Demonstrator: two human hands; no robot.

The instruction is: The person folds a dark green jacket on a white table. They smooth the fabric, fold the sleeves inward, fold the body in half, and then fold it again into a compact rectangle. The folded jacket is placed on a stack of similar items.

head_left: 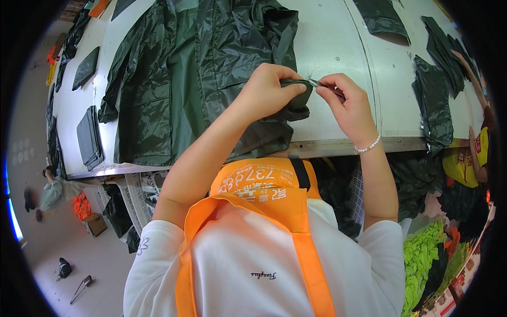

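A dark green, shiny rain jacket [185, 79] lies spread open on the white table, its front panels parted. My left hand [269, 92] is closed on the end of its right-hand sleeve [297, 100], pinching the folded fabric between thumb and fingers. Loose thread ends stick up from that edge. Against the same edge, my right hand [343, 100] grips small metal thread snips [315, 83], with the tip touching or nearly touching the cloth. Most of the snips is hidden by my fingers.
Folded dark green garments lie on the white table [338, 42] at left [90, 138] and right [433, 103]. At the far right a co-worker's arm [472, 79] reaches over the table. White plastic baskets [132, 198] stand underneath; bright green fabric [422, 259] is heaped at lower right.
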